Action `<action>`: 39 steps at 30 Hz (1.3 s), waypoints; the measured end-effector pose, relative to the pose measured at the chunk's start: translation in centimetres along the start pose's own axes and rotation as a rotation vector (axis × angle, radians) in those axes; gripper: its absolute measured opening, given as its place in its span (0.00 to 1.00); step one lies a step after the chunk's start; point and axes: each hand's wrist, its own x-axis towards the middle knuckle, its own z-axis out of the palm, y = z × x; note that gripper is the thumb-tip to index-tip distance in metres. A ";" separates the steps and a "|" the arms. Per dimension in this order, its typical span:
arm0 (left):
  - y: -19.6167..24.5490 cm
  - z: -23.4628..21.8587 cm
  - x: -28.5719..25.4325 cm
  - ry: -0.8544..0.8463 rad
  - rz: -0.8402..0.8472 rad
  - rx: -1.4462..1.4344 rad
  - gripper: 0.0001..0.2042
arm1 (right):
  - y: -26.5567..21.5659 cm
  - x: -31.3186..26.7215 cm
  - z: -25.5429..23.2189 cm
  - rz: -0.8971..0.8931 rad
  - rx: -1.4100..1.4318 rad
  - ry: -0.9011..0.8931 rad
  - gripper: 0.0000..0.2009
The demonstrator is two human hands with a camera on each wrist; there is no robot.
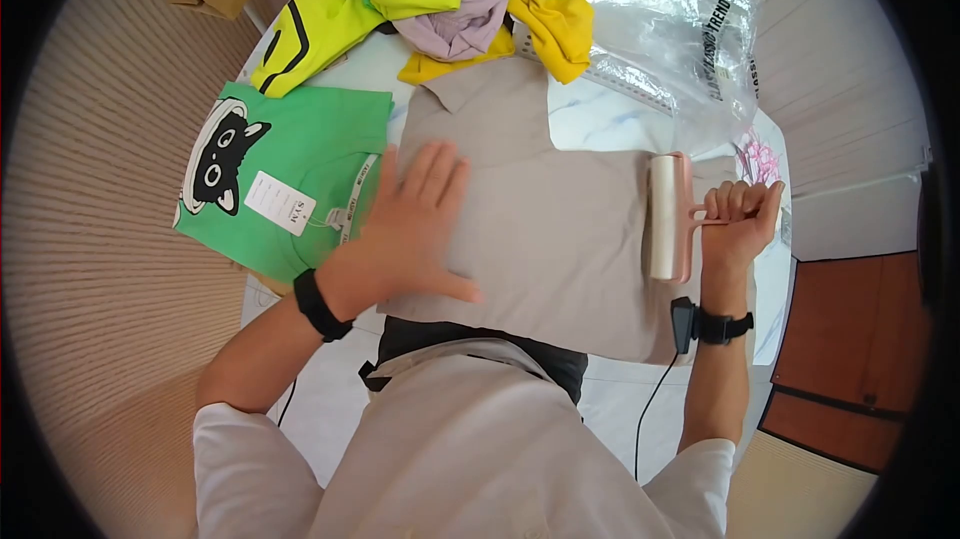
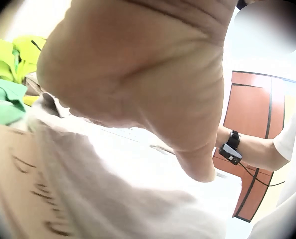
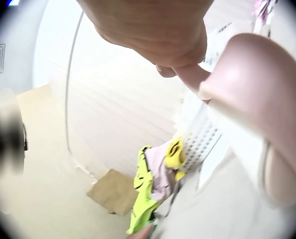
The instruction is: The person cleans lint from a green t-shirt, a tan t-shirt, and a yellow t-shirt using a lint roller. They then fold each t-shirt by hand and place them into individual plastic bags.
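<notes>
Before you, the garment (image 1: 550, 229) lies on the table (image 1: 772, 304), your left hand (image 1: 410, 229) over its left part, the lint roller (image 1: 666, 219) in your right hand (image 1: 740, 219) at its right. To its left lies the T-shirt (image 1: 310, 149), hang tag (image 1: 278, 202) on top; behind are heaped clothes (image 1: 470, 24), the plastic bag (image 1: 645, 24) to their right.

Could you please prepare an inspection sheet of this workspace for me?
Surface: white, grey-veined table, mostly covered.
Job's things: grey fabric garment, spread out; pink-and-white cylindrical roller over its right side.
Clutter: green fabric shirt with cat print; yellow-and-lilac garment heap; clear plastic bag.
Hands: left hand, fingers spread, over the garment, contact unclear; right hand grips the roller's handle.
Cables: thin black cable by the right forearm.
Surroundings: reddish-brown cabinet at the right.
</notes>
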 end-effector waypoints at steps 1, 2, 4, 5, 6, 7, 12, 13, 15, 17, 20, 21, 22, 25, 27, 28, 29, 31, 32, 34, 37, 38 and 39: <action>0.8 0.2 0.5 -0.006 0.021 -0.039 0.73 | 0.0 -1.0 1.2 0.027 0.042 -0.039 0.29; 1.4 0.5 0.8 -0.014 0.044 -0.078 0.73 | 0.5 -2.3 2.6 0.076 0.110 -0.078 0.28; 1.7 1.5 1.4 -0.069 0.054 -0.086 0.75 | 1.5 -4.5 5.1 0.163 0.247 -0.152 0.28; 1.6 1.8 1.8 -0.096 0.061 -0.086 0.75 | 2.2 -5.1 5.5 0.158 0.228 -0.238 0.27; 1.3 1.8 2.1 -0.114 0.069 -0.054 0.75 | 3.0 -5.6 5.8 0.154 0.209 -0.323 0.27; 0.8 1.8 2.5 -0.131 0.074 -0.024 0.75 | 3.5 -5.8 5.7 0.153 0.187 -0.409 0.27; -1.6 0.9 4.3 -0.213 0.092 -0.004 0.78 | 3.6 -2.5 1.5 0.288 0.287 0.005 0.27; -2.1 0.8 4.8 -0.216 0.108 0.002 0.78 | 3.3 -1.4 -0.1 0.252 0.276 0.012 0.27; -2.9 0.5 5.9 -0.232 0.122 0.012 0.78 | 2.6 0.3 -2.2 0.206 0.251 0.085 0.28; -3.2 0.0 7.3 -0.261 0.125 0.022 0.78 | 1.3 1.7 -3.8 0.182 0.221 0.221 0.28; -4.0 -0.8 9.0 -0.306 0.111 0.022 0.77 | -0.9 4.7 -9.3 0.121 0.426 0.305 0.28; -4.4 -1.0 9.4 -0.310 0.115 0.021 0.77 | -1.1 5.5 -12.1 0.137 0.513 0.262 0.27; -4.8 -1.3 9.8 -0.312 0.120 0.022 0.77 | -1.1 5.6 -13.2 0.149 0.501 0.295 0.27; -6.4 -1.7 11.4 -0.311 0.146 0.009 0.77 | -0.7 5.1 -16.1 0.194 0.500 0.414 0.27; -6.9 -1.8 12.4 -0.323 0.145 0.009 0.77 | -0.4 4.6 -18.8 0.119 0.423 0.454 0.27; -7.0 -2.0 12.8 -0.333 0.136 0.017 0.77 | -0.3 4.5 -20.7 0.084 0.384 0.474 0.27; -7.0 -2.1 13.2 -0.344 0.131 0.027 0.77 | -0.5 4.2 -21.9 0.071 0.398 0.441 0.27; -6.9 -2.2 14.2 -0.362 0.129 0.030 0.78 | -1.6 3.1 -22.5 0.005 0.333 0.561 0.27; -6.9 -2.2 14.9 -0.368 0.131 0.032 0.78 | -2.3 2.4 -22.1 -0.032 0.300 0.620 0.27; -6.8 -2.0 16.4 -0.366 0.175 0.030 0.78 | -3.2 0.8 -24.9 -0.073 0.374 0.612 0.28; -6.7 -1.6 17.9 -0.365 0.217 -0.010 0.78 | -4.1 -1.1 -25.3 -0.147 0.350 0.661 0.28; -6.5 -1.5 18.1 -0.361 0.231 -0.031 0.78 | -4.5 -1.0 -25.6 -0.129 0.344 0.685 0.29; -6.4 -1.4 18.1 -0.357 0.244 -0.043 0.77 | -4.8 -0.6 -26.2 -0.114 0.341 0.710 0.29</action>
